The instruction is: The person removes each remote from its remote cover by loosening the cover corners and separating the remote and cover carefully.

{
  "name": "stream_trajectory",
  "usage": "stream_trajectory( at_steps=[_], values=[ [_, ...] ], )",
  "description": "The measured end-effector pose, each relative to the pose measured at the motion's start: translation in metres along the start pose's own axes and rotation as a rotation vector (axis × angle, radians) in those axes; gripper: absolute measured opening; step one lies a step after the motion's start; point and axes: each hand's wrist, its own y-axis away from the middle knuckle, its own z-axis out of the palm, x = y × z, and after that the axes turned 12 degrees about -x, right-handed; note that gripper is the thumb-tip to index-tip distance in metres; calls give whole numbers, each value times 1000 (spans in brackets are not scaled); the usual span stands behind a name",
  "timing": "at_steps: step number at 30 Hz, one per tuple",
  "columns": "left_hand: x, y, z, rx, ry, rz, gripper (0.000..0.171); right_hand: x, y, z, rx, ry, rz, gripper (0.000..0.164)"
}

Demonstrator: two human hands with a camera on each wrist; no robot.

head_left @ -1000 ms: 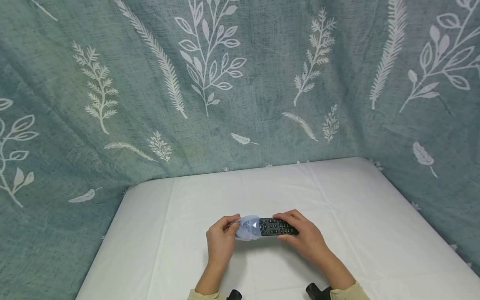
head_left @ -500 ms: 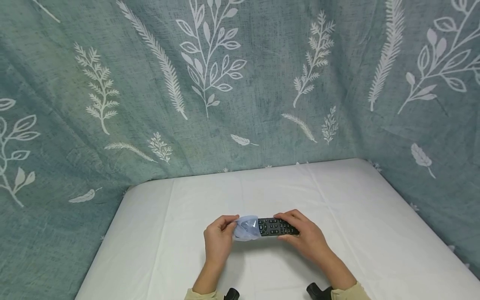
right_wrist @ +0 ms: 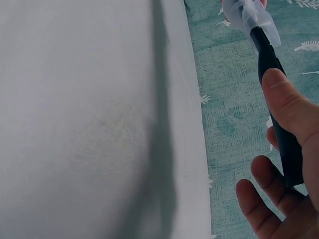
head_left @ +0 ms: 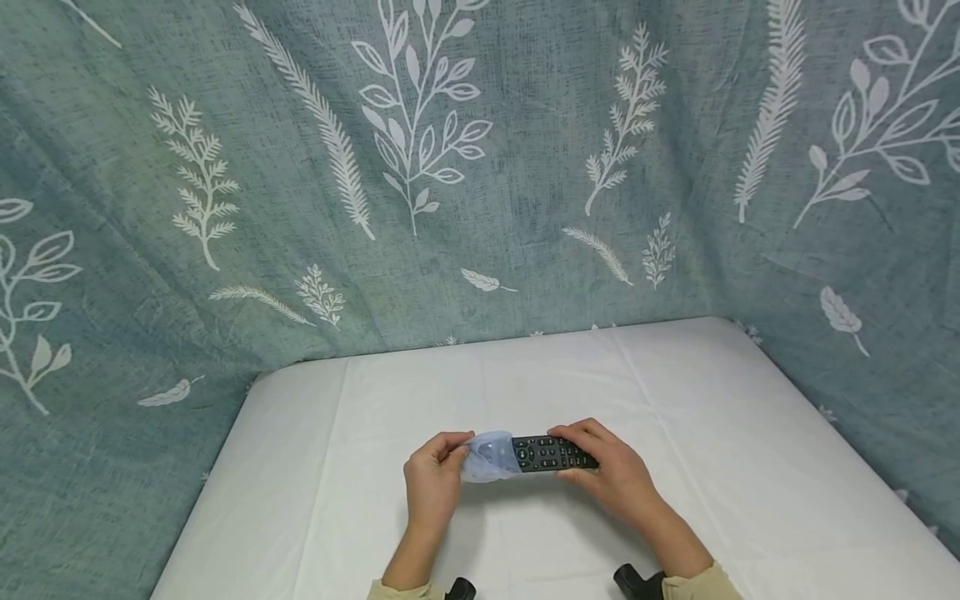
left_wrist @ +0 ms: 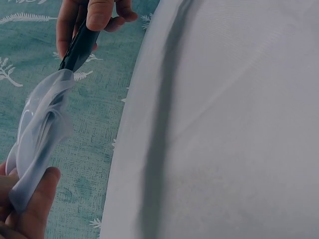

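Observation:
A black remote control (head_left: 551,453) is held level above the white table, its right end gripped by my right hand (head_left: 611,467) between thumb and fingers. Over its left end sits a translucent bluish-white plastic sleeve (head_left: 489,457), crumpled and loose. My left hand (head_left: 435,483) pinches the sleeve's far left edge. In the left wrist view the sleeve (left_wrist: 42,129) hangs in folds from the remote's end, its tail between my thumb and fingers. The right wrist view shows my thumb pressed along the remote's side (right_wrist: 281,124), with two fingertips apart from it.
A white cloth covers the table (head_left: 480,383). Behind and beside it hangs a teal curtain (head_left: 525,167) with white leaf prints. Black wrist mounts (head_left: 637,582) show at both sleeves, near the bottom of the head view.
My left hand has moved slightly left, drawing the sleeve a little way along the remote so that slightly more of the remote shows. The right hand has stayed nearly still.

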Motion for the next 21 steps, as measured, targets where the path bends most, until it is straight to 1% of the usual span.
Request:
stream_trajectory(
  at_steps=[8,16,21],
  values=[
    [0,0,-1,2,14,-3,22,0,1,-1,-53,-14,39,59],
    [-2,0,-1,-5,-12,-17,23,2,1,-1,-59,-14,38,59],
    [-3,-1,-2,-16,-28,-14,22,5,3,-2,-68,-3,47,59]
  ],
)
